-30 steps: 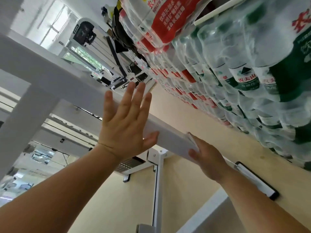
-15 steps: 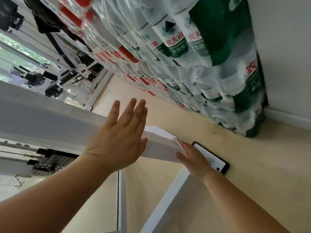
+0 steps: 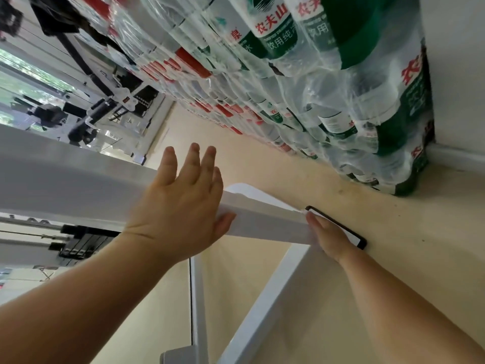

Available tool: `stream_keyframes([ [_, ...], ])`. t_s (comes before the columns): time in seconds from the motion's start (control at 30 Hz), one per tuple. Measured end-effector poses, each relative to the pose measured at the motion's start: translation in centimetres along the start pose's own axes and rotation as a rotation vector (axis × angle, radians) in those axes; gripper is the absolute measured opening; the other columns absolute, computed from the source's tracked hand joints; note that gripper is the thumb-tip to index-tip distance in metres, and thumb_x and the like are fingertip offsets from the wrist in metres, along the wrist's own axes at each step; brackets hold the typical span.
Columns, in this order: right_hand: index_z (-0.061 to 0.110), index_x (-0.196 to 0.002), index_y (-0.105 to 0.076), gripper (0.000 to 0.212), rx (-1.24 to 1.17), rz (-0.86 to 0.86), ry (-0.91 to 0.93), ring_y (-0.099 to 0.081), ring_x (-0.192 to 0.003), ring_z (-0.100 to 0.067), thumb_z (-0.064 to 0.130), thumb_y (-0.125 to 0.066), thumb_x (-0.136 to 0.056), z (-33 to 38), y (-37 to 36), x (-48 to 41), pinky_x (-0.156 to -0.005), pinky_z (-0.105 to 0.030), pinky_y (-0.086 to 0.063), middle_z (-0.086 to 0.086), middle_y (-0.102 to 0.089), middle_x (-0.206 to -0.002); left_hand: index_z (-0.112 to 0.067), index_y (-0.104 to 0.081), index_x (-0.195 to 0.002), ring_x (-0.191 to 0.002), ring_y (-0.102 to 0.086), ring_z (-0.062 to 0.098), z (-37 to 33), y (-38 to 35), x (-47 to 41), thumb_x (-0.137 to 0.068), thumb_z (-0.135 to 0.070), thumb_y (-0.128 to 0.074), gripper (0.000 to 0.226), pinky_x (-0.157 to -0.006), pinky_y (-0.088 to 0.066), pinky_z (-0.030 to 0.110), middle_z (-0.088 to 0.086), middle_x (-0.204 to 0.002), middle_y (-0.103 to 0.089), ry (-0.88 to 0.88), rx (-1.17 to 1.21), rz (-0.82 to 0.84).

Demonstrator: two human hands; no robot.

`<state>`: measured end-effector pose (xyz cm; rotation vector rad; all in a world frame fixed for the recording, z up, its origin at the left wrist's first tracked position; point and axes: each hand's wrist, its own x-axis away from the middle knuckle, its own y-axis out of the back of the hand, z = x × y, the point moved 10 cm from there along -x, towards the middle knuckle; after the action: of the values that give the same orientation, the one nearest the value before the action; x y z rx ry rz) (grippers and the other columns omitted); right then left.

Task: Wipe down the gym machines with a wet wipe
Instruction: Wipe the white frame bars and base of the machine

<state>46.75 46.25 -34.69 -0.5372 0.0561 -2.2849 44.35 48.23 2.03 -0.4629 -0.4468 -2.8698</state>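
My left hand (image 3: 178,214) lies flat on the white beam (image 3: 65,185), which runs in from 9 o'clock; its grip is apart, fingers straight. At 4 o'clock from it my right hand (image 3: 330,240) sits at the beam's end, thumb on the near face and fingers hidden, so I cannot tell its grip. I cannot tell the wipe from the white beam there. A phone (image 3: 349,233) lies on the floor (image 3: 393,232) just behind that hand. Wrapped bottle packs (image 3: 315,74) fill 1 o'clock.
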Motion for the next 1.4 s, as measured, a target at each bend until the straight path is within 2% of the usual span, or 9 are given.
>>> stream_keyframes([
  [0.17,0.024,-0.155,-0.044,0.105,0.051,0.056,0.277,-0.042,-0.142,0.001,0.095,-0.033,-0.079,3.7,-2.7,0.9,-0.117,-0.021,-0.03,0.013,-0.049,-0.154,0.002,-0.061,-0.13,-0.135,-0.044,0.052,0.0,0.2,0.1,-0.094,-0.058,-0.03,0.077,-0.106,-0.028,0.064,0.032,-0.148,-0.047,-0.013,0.023,-0.042],
  [0.4,0.024,-0.145,-0.057,0.063,-0.001,-0.079,-0.085,-0.048,-0.131,-0.02,0.064,-0.033,-0.103,-3.0,0.9,-1.5,-0.109,-0.033,-0.034,-0.005,-0.057,-0.145,-0.002,-0.061,-0.131,-0.138,-0.044,0.05,-0.1,-0.2,0.1,-0.095,-0.059,-0.031,0.074,-0.109,-0.025,0.062,0.028,-0.149,-0.048,-0.016,0.02,-0.062],
  [0.6,0.023,-0.158,-0.038,0.12,-0.027,0.075,0.117,-0.038,-0.144,-0.004,0.1,-0.035,-0.066,5.6,-2.4,2.2,-0.114,-0.019,-0.027,0.011,-0.043,-0.158,-0.004,-0.052,-0.141,-0.144,-0.037,0.047,0.1,0.8,0.5,-0.093,-0.057,-0.006,0.086,-0.114,-0.017,0.063,0.026,-0.156,-0.04,0.002,-0.022,-0.083],
  [0.67,0.02,-0.158,-0.036,0.128,0.042,0.092,0.266,-0.039,-0.141,-0.001,0.106,-0.033,-0.063,9.4,-3.4,4.3,-0.114,-0.016,-0.028,0.014,-0.042,-0.155,-0.003,-0.049,-0.143,-0.145,-0.035,0.048,0.1,0.8,0.6,-0.094,-0.058,-0.012,0.083,-0.114,-0.016,0.064,0.026,-0.156,-0.039,-0.011,-0.024,-0.087],
  [0.9,0.026,-0.158,-0.031,0.095,0.159,0.189,0.506,-0.04,-0.146,-0.009,0.087,-0.041,-0.086,22.5,-8.0,12.5,-0.119,-0.047,-0.035,0.01,-0.045,-0.156,-0.009,-0.071,-0.12,-0.121,-0.064,0.035,0.9,4.1,3.3,-0.085,-0.034,-0.049,0.049,-0.109,-0.042,0.049,0.014,-0.125,-0.07,-0.15,0.403,-0.41],
  [1.0,0.036,-0.154,-0.032,0.065,0.108,0.266,0.481,-0.037,-0.142,0.009,0.063,-0.045,-0.097,26.5,-8.9,15.6,-0.117,-0.026,-0.035,0.034,-0.044,-0.149,-0.01,-0.073,-0.119,-0.113,-0.069,0.03,4.2,6.3,4.7,-0.079,-0.009,-0.06,0.042,-0.097,-0.054,0.045,0.009,-0.12,-0.073,-0.047,0.84,-0.569],
  [1.07,0.04,-0.155,-0.023,0.064,0.14,0.283,0.521,-0.032,-0.14,0.018,0.055,-0.048,-0.098,28.1,-9.5,17.5,-0.111,-0.008,-0.03,0.048,-0.035,-0.146,-0.01,-0.071,-0.123,-0.117,-0.067,0.029,6.7,6.5,5.7,-0.075,0.006,-0.066,0.051,-0.098,-0.057,0.046,0.008,-0.124,-0.071,0.073,0.981,-0.614],
  [1.2,0.042,-0.162,0.007,0.101,0.263,0.215,0.584,0.001,-0.158,-0.004,0.083,-0.047,-0.087,30.2,-11.7,18.3,-0.129,-0.049,-0.011,0.022,0.0,-0.171,-0.009,-0.071,-0.124,-0.129,-0.059,0.031,12.0,6.8,11.6,-0.085,0.0,-0.067,0.04,-0.11,-0.046,0.052,0.01,-0.131,-0.068,0.313,0.868,-0.779],
  [1.4,0.044,-0.155,0.028,0.1,0.526,0.091,0.889,0.021,-0.154,-0.003,0.086,-0.033,-0.088,42.7,-16.2,23.1,-0.128,-0.052,-0.001,0.023,0.03,-0.164,-0.009,-0.064,-0.131,-0.14,-0.045,0.038,22.2,4.2,24.1,-0.092,-0.016,-0.056,0.041,-0.115,-0.033,0.058,0.018,-0.144,-0.057,0.775,0.623,-0.974],
])
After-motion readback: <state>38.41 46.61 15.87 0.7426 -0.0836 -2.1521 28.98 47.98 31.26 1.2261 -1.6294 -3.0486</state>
